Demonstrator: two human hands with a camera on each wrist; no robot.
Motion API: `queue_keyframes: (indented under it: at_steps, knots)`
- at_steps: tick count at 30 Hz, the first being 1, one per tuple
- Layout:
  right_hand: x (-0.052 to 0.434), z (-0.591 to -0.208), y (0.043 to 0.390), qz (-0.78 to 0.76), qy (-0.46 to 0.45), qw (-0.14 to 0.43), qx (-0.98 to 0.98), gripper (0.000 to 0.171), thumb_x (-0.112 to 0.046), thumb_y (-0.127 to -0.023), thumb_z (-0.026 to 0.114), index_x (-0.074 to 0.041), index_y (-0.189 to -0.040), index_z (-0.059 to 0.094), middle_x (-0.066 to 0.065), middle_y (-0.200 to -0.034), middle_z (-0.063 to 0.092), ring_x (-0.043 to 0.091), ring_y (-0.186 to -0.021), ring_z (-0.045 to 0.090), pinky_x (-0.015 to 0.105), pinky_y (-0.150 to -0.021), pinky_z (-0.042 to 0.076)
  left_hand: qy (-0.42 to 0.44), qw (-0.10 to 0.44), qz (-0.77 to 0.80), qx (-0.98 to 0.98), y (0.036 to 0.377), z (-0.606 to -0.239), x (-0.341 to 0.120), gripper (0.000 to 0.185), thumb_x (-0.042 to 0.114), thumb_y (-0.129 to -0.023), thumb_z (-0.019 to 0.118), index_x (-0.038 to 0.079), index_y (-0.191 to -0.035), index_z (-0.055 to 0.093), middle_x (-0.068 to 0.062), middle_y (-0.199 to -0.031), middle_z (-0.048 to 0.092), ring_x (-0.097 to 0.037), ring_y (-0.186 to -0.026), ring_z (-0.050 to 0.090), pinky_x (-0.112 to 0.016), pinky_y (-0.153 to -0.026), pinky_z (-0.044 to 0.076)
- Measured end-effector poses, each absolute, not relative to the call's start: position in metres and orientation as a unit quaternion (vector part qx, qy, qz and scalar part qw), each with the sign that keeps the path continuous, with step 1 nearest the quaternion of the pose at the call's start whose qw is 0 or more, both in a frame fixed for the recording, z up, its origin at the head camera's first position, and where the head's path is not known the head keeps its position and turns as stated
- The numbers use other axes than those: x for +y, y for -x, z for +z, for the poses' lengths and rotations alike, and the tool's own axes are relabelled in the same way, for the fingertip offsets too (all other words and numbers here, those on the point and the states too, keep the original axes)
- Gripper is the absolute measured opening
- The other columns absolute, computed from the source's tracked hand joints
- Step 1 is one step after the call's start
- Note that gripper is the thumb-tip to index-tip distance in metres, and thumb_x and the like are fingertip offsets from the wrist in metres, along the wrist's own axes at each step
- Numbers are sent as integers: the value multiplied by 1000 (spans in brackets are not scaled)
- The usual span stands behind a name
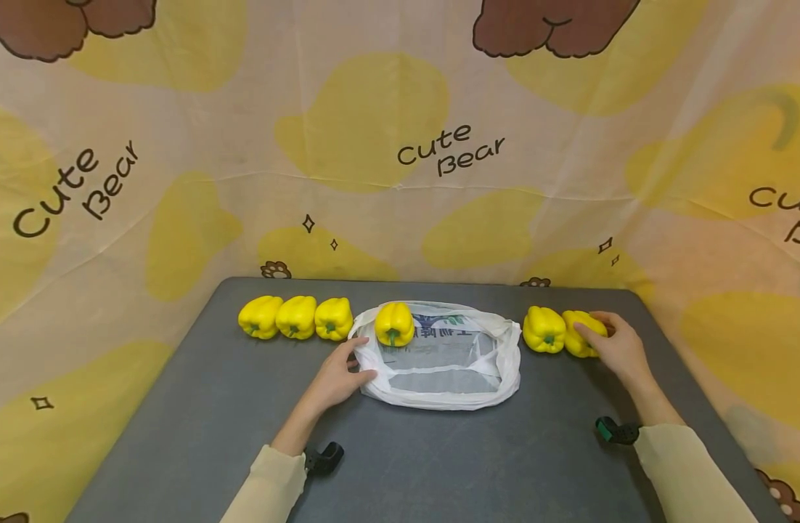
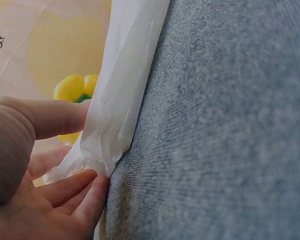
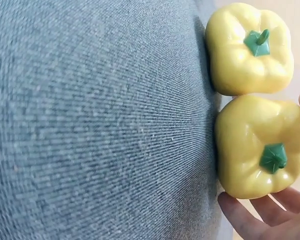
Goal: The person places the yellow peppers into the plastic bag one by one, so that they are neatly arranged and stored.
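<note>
A white plastic bag (image 1: 439, 398) lies with its mouth spread on the table. My left hand (image 1: 337, 374) grips its left rim; in the left wrist view the thumb and fingers (image 2: 72, 200) are on either side of the white plastic (image 2: 122, 65). One yellow bell pepper (image 1: 395, 325) is within the bag's mouth at the back left. On the right, my right hand (image 1: 618, 349) holds the outermost yellow bell pepper (image 1: 581, 334), thumb and fingers around its sides. Beside that one stands another yellow bell pepper (image 1: 544, 330), its green stem (image 3: 257, 42) showing in the right wrist view.
Three more yellow bell peppers (image 1: 296, 317) stand in a row left of the bag. The dark grey table (image 1: 439, 465) ends at a patterned cloth (image 1: 400, 218) hung behind it and along both sides. A black band (image 1: 323, 459) is on the left wrist.
</note>
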State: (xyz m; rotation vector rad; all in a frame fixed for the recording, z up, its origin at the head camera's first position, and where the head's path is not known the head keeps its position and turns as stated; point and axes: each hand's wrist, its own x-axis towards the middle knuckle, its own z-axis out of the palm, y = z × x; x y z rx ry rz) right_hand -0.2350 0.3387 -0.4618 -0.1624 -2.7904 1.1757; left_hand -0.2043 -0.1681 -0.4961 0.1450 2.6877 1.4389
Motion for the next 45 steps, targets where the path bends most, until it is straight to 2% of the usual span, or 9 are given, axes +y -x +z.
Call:
queue_keyframes:
  at_steps: [7, 14, 22, 29, 38, 45]
  knots:
    - [341, -464, 233, 385, 58, 59, -919, 80, -57, -98, 58, 6, -145, 44, 33, -141, 47, 46, -114, 50, 44, -82, 46, -48, 46, 470, 880, 204, -497, -168, 63, 14, -89, 78, 9, -146, 52, -24, -151, 45, -43, -123, 59, -53, -101, 51]
    - [342, -461, 232, 390, 56, 74, -916, 81, -57, -97, 59, 6, -146, 44, 34, -143, 46, 48, -118, 49, 49, -85, 46, -48, 47, 472, 879, 205, -496, -168, 63, 14, -89, 78, 9, -146, 51, -24, -151, 45, -43, -123, 59, -53, -101, 51]
    - [342, -449, 231, 389, 62, 94, -914, 78, -55, -97, 61, 3, -146, 46, 33, -139, 51, 44, -112, 53, 28, -72, 45, -47, 48, 469, 880, 204, -495, -168, 63, 13, -89, 78, 8, -146, 52, -24, -151, 45, -43, -122, 59, -52, -100, 52]
    - [339, -438, 231, 385, 69, 104, -914, 78, -56, -96, 61, 1, -148, 46, 30, -138, 51, 42, -112, 52, 32, -74, 44, -45, 49, 465, 883, 205, -494, -167, 63, 13, -90, 77, 8, -146, 51, -24, -152, 44, -43, -123, 59, -52, -100, 52]
    - [331, -422, 228, 386, 57, 140, -910, 74, -52, -96, 65, 0, -146, 49, 26, -135, 54, 37, -108, 53, 26, -71, 44, -50, 47, 469, 880, 206, -496, -167, 63, 13, -90, 77, 8, -147, 51, -23, -153, 44, -43, -123, 59, -52, -100, 52]
    - [322, -412, 228, 376, 43, 152, -913, 74, -52, -96, 65, 1, -146, 50, 27, -138, 54, 40, -111, 53, 29, -75, 43, -45, 51, 469, 881, 206, -495, -168, 64, 13, -90, 77, 9, -148, 50, -22, -154, 43, -43, -124, 58, -52, -101, 51]
